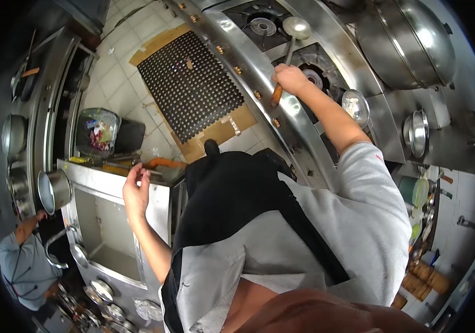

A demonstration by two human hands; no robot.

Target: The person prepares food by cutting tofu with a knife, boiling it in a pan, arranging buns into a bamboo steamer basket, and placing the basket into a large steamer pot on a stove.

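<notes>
My right hand (291,79) is closed round the wooden-ended handle of a long metal ladle (297,28). The ladle's bowl is over the stove, between two burners (263,26). My left hand (136,191) is raised beside the metal sink (107,233), its fingers curled loosely apart with nothing between them. A glass bowl (355,107) with something white in it sits by my right forearm.
A black rubber mat (190,83) lies on cardboard on the tiled floor. A waste bin (97,131) stands left of it. Large metal pots (407,41) line the right. At lower left, another person (24,266) reaches toward a pot (54,191).
</notes>
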